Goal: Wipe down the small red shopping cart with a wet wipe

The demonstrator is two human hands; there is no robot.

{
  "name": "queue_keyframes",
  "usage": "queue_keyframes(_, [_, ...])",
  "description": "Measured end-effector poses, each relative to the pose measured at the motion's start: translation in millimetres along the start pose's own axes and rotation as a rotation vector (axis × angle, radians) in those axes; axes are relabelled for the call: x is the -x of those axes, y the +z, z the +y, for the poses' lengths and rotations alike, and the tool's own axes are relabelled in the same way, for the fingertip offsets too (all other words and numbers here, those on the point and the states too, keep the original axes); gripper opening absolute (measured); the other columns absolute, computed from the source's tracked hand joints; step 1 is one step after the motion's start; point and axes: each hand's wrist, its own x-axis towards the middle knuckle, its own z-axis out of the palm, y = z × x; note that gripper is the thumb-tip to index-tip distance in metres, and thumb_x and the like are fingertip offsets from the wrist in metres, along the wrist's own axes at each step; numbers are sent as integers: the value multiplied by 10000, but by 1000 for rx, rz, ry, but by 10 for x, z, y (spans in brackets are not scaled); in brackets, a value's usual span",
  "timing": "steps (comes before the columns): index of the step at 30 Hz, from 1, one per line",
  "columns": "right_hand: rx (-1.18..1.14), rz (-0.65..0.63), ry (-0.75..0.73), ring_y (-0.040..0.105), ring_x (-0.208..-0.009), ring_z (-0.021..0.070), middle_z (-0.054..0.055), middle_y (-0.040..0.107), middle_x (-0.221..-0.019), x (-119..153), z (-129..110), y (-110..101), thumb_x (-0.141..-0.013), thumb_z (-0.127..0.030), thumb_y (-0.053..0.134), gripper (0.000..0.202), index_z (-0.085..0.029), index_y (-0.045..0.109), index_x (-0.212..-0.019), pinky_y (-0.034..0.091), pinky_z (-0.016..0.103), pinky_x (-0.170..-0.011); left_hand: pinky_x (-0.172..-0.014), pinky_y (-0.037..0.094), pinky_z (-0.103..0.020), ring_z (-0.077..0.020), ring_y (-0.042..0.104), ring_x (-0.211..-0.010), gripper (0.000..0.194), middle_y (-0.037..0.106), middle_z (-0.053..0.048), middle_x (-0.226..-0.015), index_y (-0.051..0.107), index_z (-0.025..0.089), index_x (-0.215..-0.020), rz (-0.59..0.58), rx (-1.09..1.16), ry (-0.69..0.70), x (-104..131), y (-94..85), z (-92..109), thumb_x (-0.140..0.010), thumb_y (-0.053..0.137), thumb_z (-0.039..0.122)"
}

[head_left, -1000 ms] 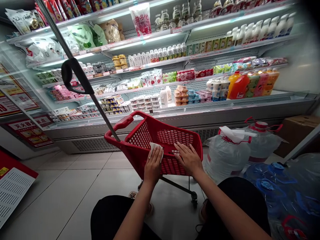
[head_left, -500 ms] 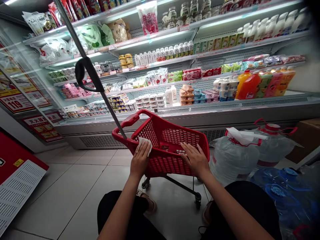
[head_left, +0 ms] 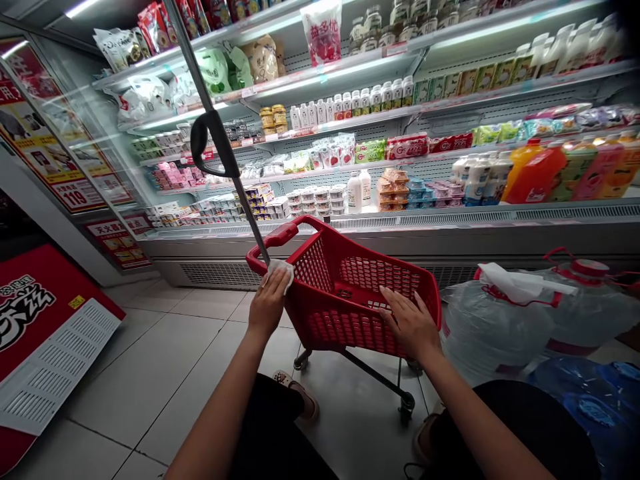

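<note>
A small red plastic shopping cart (head_left: 345, 323) on wheels stands right in front of my knees. At its near left corner, close to the foot of a metal pole (head_left: 251, 217), my left hand (head_left: 268, 301) presses a white wipe (head_left: 285, 272) against the rim. That hand's fingers lie together over the wipe, which sticks out past the fingertips. Farther right, my right hand (head_left: 411, 323) rests over the cart's near rim with fingers stretched and apart, holding nothing. The basket's slotted floor shows between its walls. A black hooked grip (head_left: 215, 145) is fixed on the pole.
Behind the cart runs a lit refrigerated shelf (head_left: 350, 227) with bottles, cups and bags. Large clear water jugs (head_left: 495, 327) and blue bottles (head_left: 590, 407) stand at my right. A red cabinet (head_left: 45, 313) is at the left, on the tiled floor (head_left: 165, 373).
My left hand has slid the wipe left along the rim to the corner by the pole. My right hand stays on the rim. The camera view has shifted left.
</note>
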Motion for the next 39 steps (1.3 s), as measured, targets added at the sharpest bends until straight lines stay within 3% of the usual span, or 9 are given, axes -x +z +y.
queue_keyframes(3, [-9, 0, 4, 611, -1336, 261, 59, 592, -1515, -3, -5, -8, -1103, -475, 320, 577, -282, 297, -1647, 261, 549, -1250, -1282, 332, -457, -236, 436, -1505, 649, 473, -85, -1611, 298, 218, -1651, 24, -6, -15, 30, 47, 122, -1023, 361, 69])
queue_keyframes(7, [-24, -10, -3, 607, -1342, 247, 60, 598, -1509, 10, 18, -17, -1108, -472, 309, 565, -272, 325, -1636, 259, 539, -1255, -1279, 341, -425, -211, 445, -1498, 672, 465, -69, -1618, 258, 226, -1662, -26, 24, 140, 75, 77, 277, -1020, 356, 53])
queue_keyframes(14, [-28, -11, 6, 611, -1343, 255, 62, 611, -1496, 21, 14, -17, -1103, -481, 312, 573, -274, 327, -1637, 278, 545, -1254, -1276, 347, -458, -227, 482, -1474, 653, 524, -70, -1575, 309, 234, -1647, 37, 9, 8, -26, 42, -28, -1021, 352, 52])
queue_keyframes(17, [-25, 2, 4, 624, -1325, 257, 60, 622, -1483, 20, -6, -30, -1105, -466, 308, 562, -276, 339, -1633, 279, 548, -1251, -1277, 353, -464, -231, 433, -1507, 643, 496, -79, -1596, 321, 203, -1640, 15, 35, 17, 5, 102, 142, -1015, 371, 58])
queue_keyframes(22, [-42, 17, -9, 639, -1303, 247, 42, 627, -1477, 23, -24, -53, -1111, -456, 314, 548, -283, 340, -1631, 282, 535, -1245, -1279, 355, -423, -207, 444, -1501, 636, 492, -91, -1601, 335, 171, -1629, -50, 86, 195, 61, 160, 407, -1007, 378, 46])
queue_keyframes(28, [-49, 14, -5, 647, -1290, 248, 48, 627, -1477, 13, -67, -66, -1112, -447, 313, 541, -279, 355, -1625, 265, 537, -1252, -1296, 323, -470, -238, 434, -1509, 607, 515, -105, -1584, 367, 172, -1616, 14, 60, 18, -47, 209, 309, -1016, 399, 79])
queue_keyframes(32, [-33, 8, 5, 645, -1292, 251, 49, 625, -1479, 4, -85, -72, -1111, -447, 317, 536, -279, 376, -1616, 265, 538, -1252, -1290, 342, -464, -220, 425, -1513, 694, 520, -81, -1582, 290, 195, -1649, 19, 109, 68, -2, 370, 758, -981, 364, 23])
queue_keyframes(36, [-17, 5, 4, 646, -1291, 246, 49, 626, -1478, 0, -76, -89, -1113, -443, 323, 534, -278, 373, -1617, 264, 533, -1256, -1282, 357, -433, -221, 418, -1518, 620, 485, -92, -1605, 347, 148, -1622, -2, 142, 169, 44, 461, 1274, -1007, 388, 75])
queue_keyframes(39, [-5, 0, -4, 646, -1293, 248, 55, 627, -1477, -3, -55, -109, -1111, -445, 326, 538, -266, 378, -1616, 278, 532, -1252, -1282, 356, -414, -208, 424, -1514, 588, 478, -78, -1612, 390, 143, -1598, -40, 157, 265, 9, 420, 1248, -1013, 402, 87])
